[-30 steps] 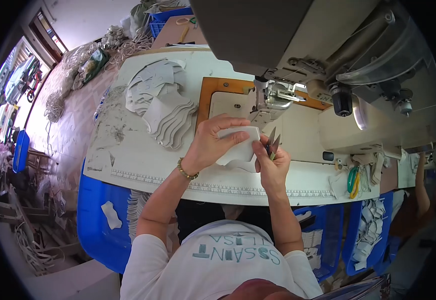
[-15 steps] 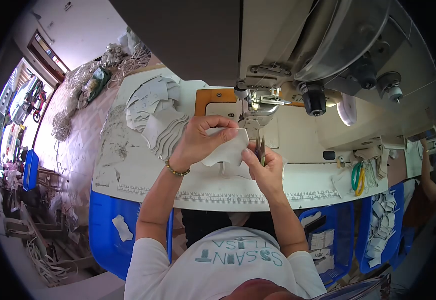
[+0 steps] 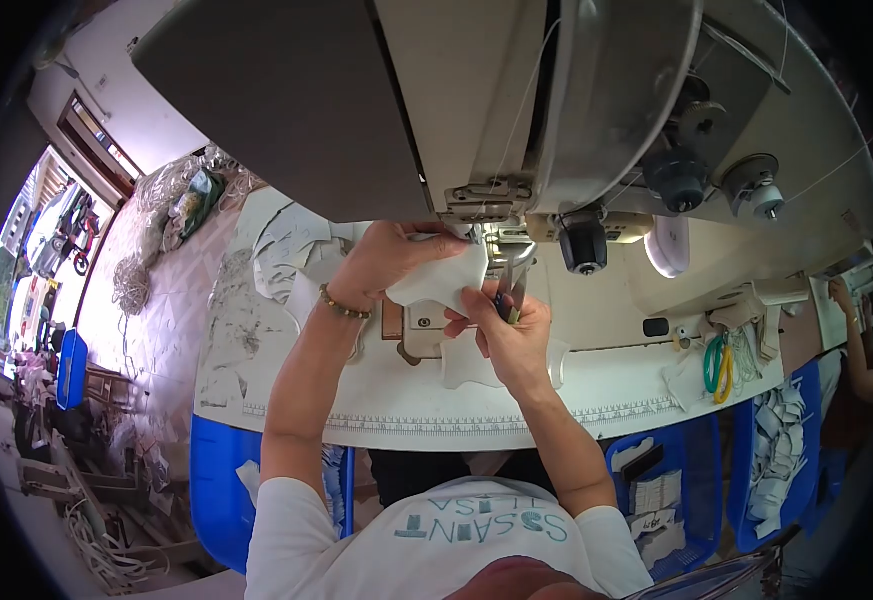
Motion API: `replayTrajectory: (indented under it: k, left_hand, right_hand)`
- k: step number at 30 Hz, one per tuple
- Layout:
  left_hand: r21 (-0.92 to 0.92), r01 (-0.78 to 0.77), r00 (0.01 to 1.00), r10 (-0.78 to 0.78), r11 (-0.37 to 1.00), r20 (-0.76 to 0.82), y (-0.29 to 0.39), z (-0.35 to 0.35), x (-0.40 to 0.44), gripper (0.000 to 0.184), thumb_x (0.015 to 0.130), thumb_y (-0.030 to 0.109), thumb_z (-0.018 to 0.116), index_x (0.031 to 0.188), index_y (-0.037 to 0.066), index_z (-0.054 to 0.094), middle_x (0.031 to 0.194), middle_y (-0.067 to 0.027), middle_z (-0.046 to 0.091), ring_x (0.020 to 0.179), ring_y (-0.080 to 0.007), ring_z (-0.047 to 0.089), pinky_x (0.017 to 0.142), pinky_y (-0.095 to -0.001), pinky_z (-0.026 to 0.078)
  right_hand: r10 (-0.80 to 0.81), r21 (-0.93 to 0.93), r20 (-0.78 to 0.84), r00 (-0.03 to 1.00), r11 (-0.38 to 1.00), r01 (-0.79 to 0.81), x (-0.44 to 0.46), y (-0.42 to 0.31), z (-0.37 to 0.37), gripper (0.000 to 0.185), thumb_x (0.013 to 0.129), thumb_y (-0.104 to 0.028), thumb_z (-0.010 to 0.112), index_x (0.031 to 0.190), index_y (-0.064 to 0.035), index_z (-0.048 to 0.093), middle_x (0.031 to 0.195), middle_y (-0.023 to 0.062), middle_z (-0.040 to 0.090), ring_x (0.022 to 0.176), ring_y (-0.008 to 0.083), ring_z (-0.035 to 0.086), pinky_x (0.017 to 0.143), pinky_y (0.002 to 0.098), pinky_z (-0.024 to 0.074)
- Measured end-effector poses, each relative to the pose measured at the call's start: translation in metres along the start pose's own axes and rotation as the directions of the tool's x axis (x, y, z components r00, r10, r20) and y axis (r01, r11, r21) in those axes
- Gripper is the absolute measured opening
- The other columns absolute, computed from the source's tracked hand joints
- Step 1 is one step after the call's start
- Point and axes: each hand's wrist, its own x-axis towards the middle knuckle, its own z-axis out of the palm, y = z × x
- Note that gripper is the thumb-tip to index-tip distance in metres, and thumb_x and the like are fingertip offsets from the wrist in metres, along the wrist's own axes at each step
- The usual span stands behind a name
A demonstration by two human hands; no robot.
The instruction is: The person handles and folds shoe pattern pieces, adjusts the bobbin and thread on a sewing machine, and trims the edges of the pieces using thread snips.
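Observation:
My left hand (image 3: 385, 262), a beaded bracelet on its wrist, pinches the upper edge of a white fabric piece (image 3: 445, 278) close to the needle area of the sewing machine (image 3: 502, 238). Small scissors (image 3: 510, 300) sit in my right hand (image 3: 512, 335), blades pointing up, while its fingertips touch the lower right edge of the fabric. Another white piece (image 3: 472, 368) lies on the table below my hands. Left of them is a stack of white cut pieces (image 3: 292, 255), partly hidden by my left hand.
A ruler strip (image 3: 437, 424) runs along the front edge of the white table (image 3: 377, 402). Blue bins (image 3: 219, 490) with white pieces stand below. Green and yellow rings (image 3: 722, 368) hang at the right. At far right a person's arm (image 3: 857, 345) shows.
Both hands have brought the white fabric up to the machine's needle area. The view has shifted, so the machine head fills more of the top. The scissors stay in my right hand.

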Motion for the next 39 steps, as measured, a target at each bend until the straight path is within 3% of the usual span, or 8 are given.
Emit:
replayTrajectory:
  k: [4,10,12,15,22,28,30,39]
  left_hand:
    - [0.101,-0.145,0.989,0.145,0.984,0.014,0.002,-0.002,0.006,0.02,0.07,0.006,0.07,0.088,0.0,0.063,0.082,-0.0041,0.063,0.076,-0.0105,0.057,0.068,-0.0248,0.047]
    - [0.097,-0.003,1.0,0.003,0.995,-0.003,-0.007,-0.005,0.003,0.026,0.07,0.007,0.071,0.093,0.001,0.06,0.083,-0.0039,0.062,0.078,-0.0123,0.058,0.068,-0.0265,0.048]
    - [-0.358,0.22,0.969,-0.244,0.908,-0.025,-0.019,-0.007,-0.003,0.034,0.071,0.01,0.07,0.101,0.003,0.055,0.084,-0.0042,0.061,0.077,-0.0131,0.058,0.067,-0.0261,0.048]
    - [-0.136,0.229,0.969,-0.212,0.964,0.126,-0.02,-0.014,-0.008,0.043,0.072,0.014,0.071,0.107,0.004,0.048,0.085,-0.0047,0.06,0.074,-0.0122,0.059,0.059,-0.0231,0.049]
    - [-0.149,0.169,0.982,-0.154,0.974,0.107,-0.015,-0.01,-0.006,0.045,0.069,0.011,0.072,0.107,0.003,0.048,0.087,-0.0041,0.06,0.067,-0.0084,0.058,0.044,-0.0187,0.044]
    - [-0.125,0.117,0.992,-0.111,0.985,0.053,-0.015,-0.006,-0.011,0.038,0.071,0.011,0.071,0.103,0.004,0.052,0.083,-0.0019,0.061,0.066,-0.0065,0.057,0.044,-0.0176,0.043]
    - [-0.166,0.087,0.996,-0.085,0.982,0.019,-0.016,-0.002,-0.011,0.023,0.071,0.016,0.069,0.09,0.005,0.062,0.07,0.0,0.061,0.049,-0.003,0.05,0.035,-0.0154,0.034]
    - [-0.241,0.103,0.99,-0.123,0.965,-0.069,-0.027,-0.002,-0.004,0.013,0.076,0.014,0.065,0.087,0.008,0.061,0.071,0.002,0.059,0.051,-0.0018,0.048,0.034,-0.0161,0.03]
  right_hand:
    - [-0.024,0.055,-0.01,1.0,0.998,0.024,0.001,0.005,0.003,0.015,0.086,-0.012,0.057,0.089,0.0015,0.061,0.073,0.007,0.063,0.063,0.0137,0.063,0.057,0.0234,0.0494]
    - [-0.075,0.0,-0.034,0.997,0.997,0.075,0.001,0.011,0.005,0.015,0.087,-0.014,0.056,0.087,0.001,0.06,0.072,0.0065,0.063,0.063,0.0133,0.063,0.055,0.0217,0.0467]
    - [-0.085,-0.035,-0.036,0.996,0.996,0.083,0.0,0.011,0.005,0.015,0.087,-0.014,0.056,0.087,0.0009,0.06,0.072,0.0064,0.063,0.063,0.0133,0.063,0.055,0.0216,0.0467]
    - [-0.096,-0.068,-0.037,0.995,0.993,0.093,0.0,0.01,0.005,0.015,0.087,-0.014,0.056,0.086,0.001,0.06,0.07,0.0063,0.063,0.062,0.0133,0.063,0.056,0.0216,0.0468]
    - [0.025,0.041,0.049,0.998,0.999,-0.027,-0.006,0.009,0.003,0.021,0.087,-0.018,0.056,0.083,0.0022,0.059,0.069,0.0073,0.064,0.058,0.0118,0.06,0.05,0.0204,0.0424]
    - [0.031,0.023,0.026,0.999,0.999,-0.031,-0.013,0.011,0.005,0.022,0.087,-0.019,0.057,0.084,0.002,0.061,0.068,0.0077,0.064,0.057,0.0108,0.059,0.049,0.0204,0.0399]
    - [0.008,0.036,0.013,1.0,0.999,-0.008,-0.011,0.012,0.006,0.022,0.087,-0.019,0.056,0.085,0.0017,0.061,0.068,0.0074,0.063,0.057,0.0106,0.059,0.048,0.0202,0.0391]
    - [0.011,0.041,-0.027,1.0,0.999,-0.01,0.001,0.008,0.004,0.028,0.087,-0.027,0.056,0.085,0.0006,0.06,0.067,0.0078,0.063,0.055,0.0104,0.059,0.043,0.019,0.0362]
